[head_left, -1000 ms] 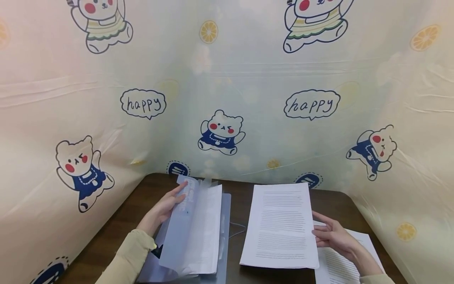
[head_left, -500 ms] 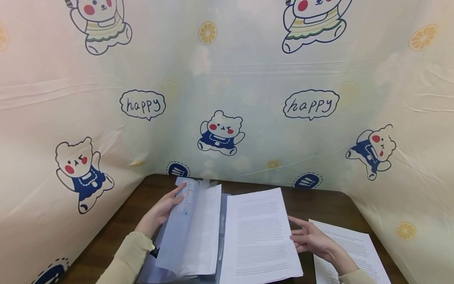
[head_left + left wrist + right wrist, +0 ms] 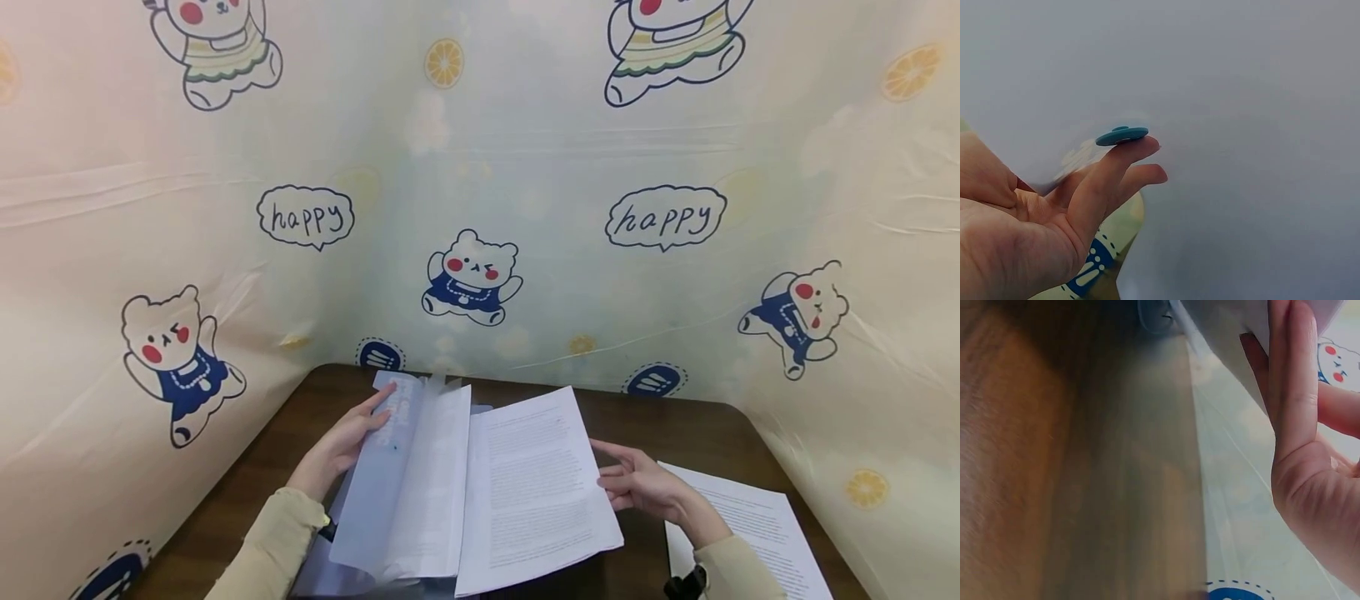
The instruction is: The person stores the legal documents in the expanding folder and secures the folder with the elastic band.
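Observation:
My left hand point(image 3: 341, 446) pinches the lifted cover of a translucent blue document folder point(image 3: 375, 500) near its upper left, thumb on one face and fingers behind. In the left wrist view, a teal button point(image 3: 1122, 135) on the cover sits by the fingertips. White papers point(image 3: 431, 492) stand inside, partly under the clear film. My right hand point(image 3: 648, 487) grips a stack of printed sheets point(image 3: 540, 483) by its right edge. The stack is tilted, its left edge right at the folder's papers, covering most of the folder's right side. Its underside shows by the right hand's fingers point(image 3: 1294, 394).
More printed paper point(image 3: 750, 529) lies at the right of the dark wooden table point(image 3: 645, 425), partly behind the right forearm. A patterned curtain point(image 3: 555, 167) rises around the table's back and sides. A dark band point(image 3: 686, 583) circles the right wrist.
The right hand has carried the printed stack leftward, from beside the folder to over its right side, tilting it. More of the paper at right is uncovered. The left hand stays on the cover.

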`<state>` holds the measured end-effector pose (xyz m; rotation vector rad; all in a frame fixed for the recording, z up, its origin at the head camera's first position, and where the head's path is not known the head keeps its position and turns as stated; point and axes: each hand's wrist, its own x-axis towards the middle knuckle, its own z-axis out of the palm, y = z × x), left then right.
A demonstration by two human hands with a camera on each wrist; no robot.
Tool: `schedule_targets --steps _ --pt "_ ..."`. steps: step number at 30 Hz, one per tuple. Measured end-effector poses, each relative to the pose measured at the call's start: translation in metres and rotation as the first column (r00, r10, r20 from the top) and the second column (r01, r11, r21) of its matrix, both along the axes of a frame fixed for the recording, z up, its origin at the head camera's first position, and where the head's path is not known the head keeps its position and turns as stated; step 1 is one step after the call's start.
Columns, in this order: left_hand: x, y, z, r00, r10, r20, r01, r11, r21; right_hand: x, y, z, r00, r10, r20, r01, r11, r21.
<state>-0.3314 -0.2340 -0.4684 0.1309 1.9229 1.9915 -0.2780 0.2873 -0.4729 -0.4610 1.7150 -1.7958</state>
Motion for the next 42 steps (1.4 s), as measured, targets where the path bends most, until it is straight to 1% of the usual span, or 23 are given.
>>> schedule_targets --steps 4,7,12,16,18,22,25,28,32,35,40,42 --pt "-0.002 0.001 0.002 1.0 0.004 -0.006 -0.005 1.0 -0.009 -0.002 0.007 0.01 1.0 0.018 -0.024 -0.018 1.0 0.008" --pt "-0.002 0.002 0.002 1.0 0.008 -0.001 -0.008 1.0 -0.017 -0.002 0.01 0.015 0.999 0.036 -0.034 -0.036 0.999 0.014" --pt "-0.001 0.003 0.001 1.0 -0.002 0.004 0.002 1.0 -0.019 -0.001 0.015 0.019 0.994 0.103 -0.035 -0.101 0.994 0.049" --pt "-0.001 0.001 0.002 1.0 0.006 0.001 -0.006 1.0 -0.021 -0.002 0.02 0.02 0.984 0.173 -0.041 -0.17 0.984 0.058" --pt "-0.002 -0.002 0.004 1.0 0.012 0.006 -0.012 1.0 -0.012 -0.002 0.023 0.02 0.98 0.194 -0.037 -0.191 0.979 0.065" --pt "-0.002 -0.007 0.005 1.0 -0.001 0.01 0.0 1.0 0.023 -0.003 0.03 0.017 0.977 0.212 -0.023 -0.209 0.975 0.071" --pt "-0.002 -0.01 0.005 1.0 -0.012 0.004 0.012 0.999 0.049 -0.003 0.034 0.014 0.977 0.212 -0.013 -0.211 0.976 0.055" --pt "-0.002 -0.012 0.005 1.0 -0.012 0.006 0.012 0.997 0.07 -0.003 0.035 0.014 0.984 0.178 -0.009 -0.177 0.983 0.054" --pt "-0.001 -0.012 0.004 1.0 -0.024 0.009 0.023 0.995 0.092 -0.003 0.031 0.013 0.998 0.059 -0.016 -0.057 0.994 0.09" --pt "-0.001 -0.011 0.003 0.999 -0.032 0.019 0.03 0.994 0.101 -0.004 0.023 0.01 1.0 -0.018 -0.018 0.019 0.994 0.103" --pt "-0.003 -0.006 0.0 0.998 -0.038 0.043 0.033 0.992 0.118 -0.007 0.002 0.005 0.998 -0.06 -0.016 0.061 0.993 0.106" --pt "-0.004 -0.004 -0.001 0.998 -0.034 0.053 0.027 0.992 0.123 -0.008 -0.008 0.003 0.996 -0.081 -0.035 0.084 0.99 0.114"
